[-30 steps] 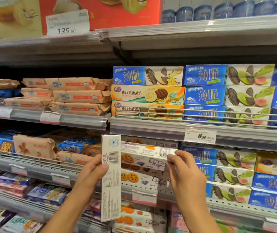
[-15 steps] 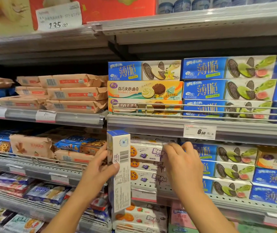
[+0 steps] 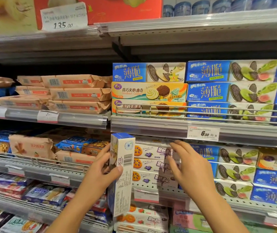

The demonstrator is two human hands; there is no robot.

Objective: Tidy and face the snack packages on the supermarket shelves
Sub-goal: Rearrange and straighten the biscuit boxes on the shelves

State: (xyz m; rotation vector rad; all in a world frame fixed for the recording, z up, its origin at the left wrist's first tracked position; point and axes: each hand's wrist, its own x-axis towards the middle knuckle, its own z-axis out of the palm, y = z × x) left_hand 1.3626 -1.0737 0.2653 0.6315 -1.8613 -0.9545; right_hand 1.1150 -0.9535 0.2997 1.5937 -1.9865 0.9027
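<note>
My left hand (image 3: pixel 100 172) grips a long white and blue biscuit box (image 3: pixel 122 174), held upright with its barcode side facing me, in front of the middle shelf. To its right stands a stack of three white blueberry cookie boxes (image 3: pixel 149 165), faces forward. My right hand (image 3: pixel 189 167) hovers just in front of the right end of that stack, fingers spread and relaxed, holding nothing.
Blue thin-biscuit boxes (image 3: pixel 231 163) fill the shelf to the right. On the shelf above sit yellow sandwich cookie boxes (image 3: pixel 149 94) and more blue boxes (image 3: pixel 231 91) behind a wire rail. Tan wrapped packs (image 3: pixel 77 95) lie at left. A price tag (image 3: pixel 203 133) reads 6.50.
My right hand set the white cookie box onto the stack, then let go and drew back a little. The upright box in my left hand rose slightly and shifted right.
</note>
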